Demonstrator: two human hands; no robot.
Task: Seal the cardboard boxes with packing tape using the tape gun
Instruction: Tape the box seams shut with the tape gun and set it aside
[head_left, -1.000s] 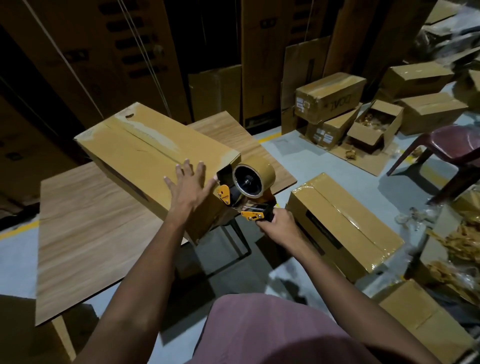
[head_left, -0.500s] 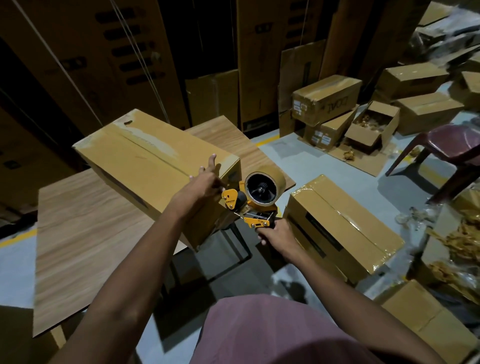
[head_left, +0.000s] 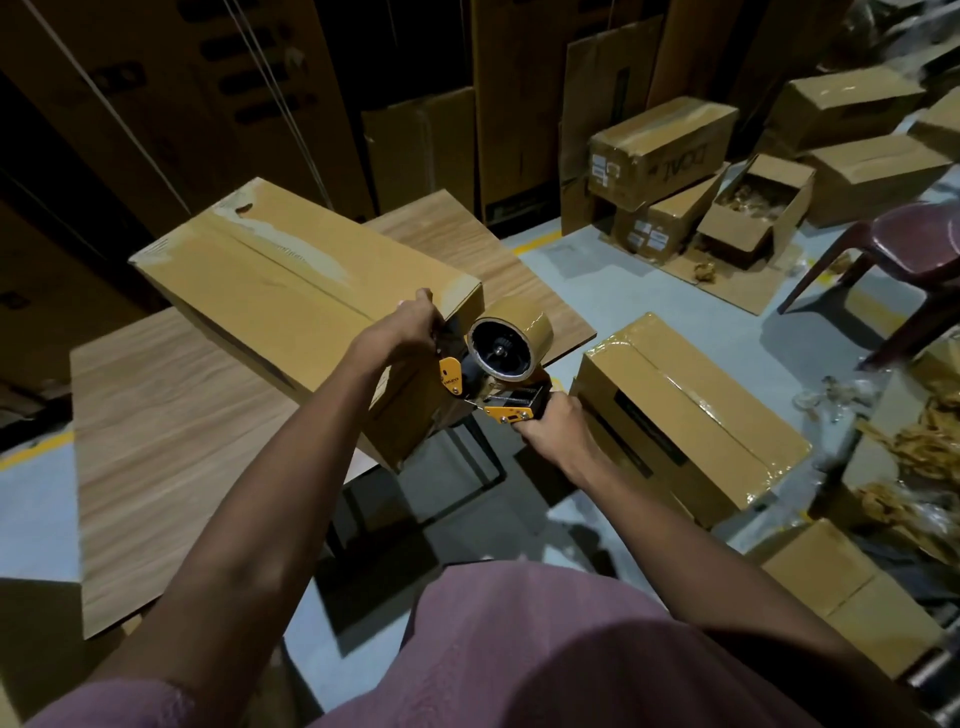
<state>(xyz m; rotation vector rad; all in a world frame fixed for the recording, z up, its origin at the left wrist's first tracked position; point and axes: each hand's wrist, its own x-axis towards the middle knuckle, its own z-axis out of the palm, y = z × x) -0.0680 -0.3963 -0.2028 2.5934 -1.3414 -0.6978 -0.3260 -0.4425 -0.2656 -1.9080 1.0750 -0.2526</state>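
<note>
A long cardboard box (head_left: 291, 280) lies on the wooden table (head_left: 171, 426), its near end hanging over the table's edge. My left hand (head_left: 402, 327) curls over the box's near top edge at the corner, right beside the tape gun. The orange and black tape gun (head_left: 493, 374), loaded with a roll of brown tape (head_left: 519, 332), sits against the box's near end face. My right hand (head_left: 553, 431) grips its handle from below.
A taped box (head_left: 691, 415) stands on the floor just right of the tape gun. More boxes (head_left: 660, 150), one open (head_left: 753, 208), are piled at the back right. A dark red chair (head_left: 909, 249) stands at right. Cardboard sheets lean on the back wall.
My left hand slid from lying flat on the box top to curling over its near edge. The tape gun stayed at the box's near end, shifting slightly.
</note>
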